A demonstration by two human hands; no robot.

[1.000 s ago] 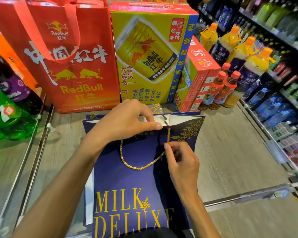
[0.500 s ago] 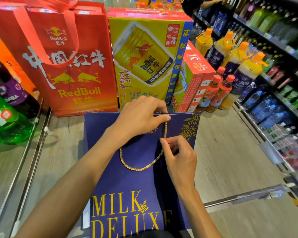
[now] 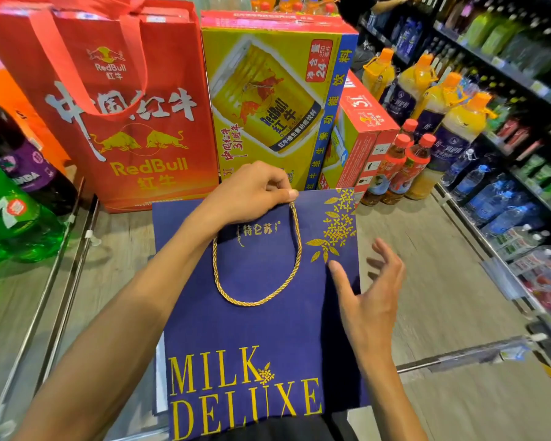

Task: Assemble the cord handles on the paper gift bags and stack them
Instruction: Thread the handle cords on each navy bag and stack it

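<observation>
Shop shelving (image 3: pixel 506 74) lined the aisle behind. Left hand (image 3: pixel 252 192) pinched the top edge of the blue gift bag (image 3: pixel 252 329) lying flat on the shelf board (image 3: pixel 427 281); right hand (image 3: pixel 369 294) hovered spread, empty. Gold cord handle (image 3: pixel 296 249) looked fully threaded on this face; stacking apparently remained.

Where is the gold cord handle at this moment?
In the head view, the gold cord handle hangs in a loop on the upper front of the blue gift bag, near the centre. The left hand pinches the bag's top edge at its right end.
</observation>
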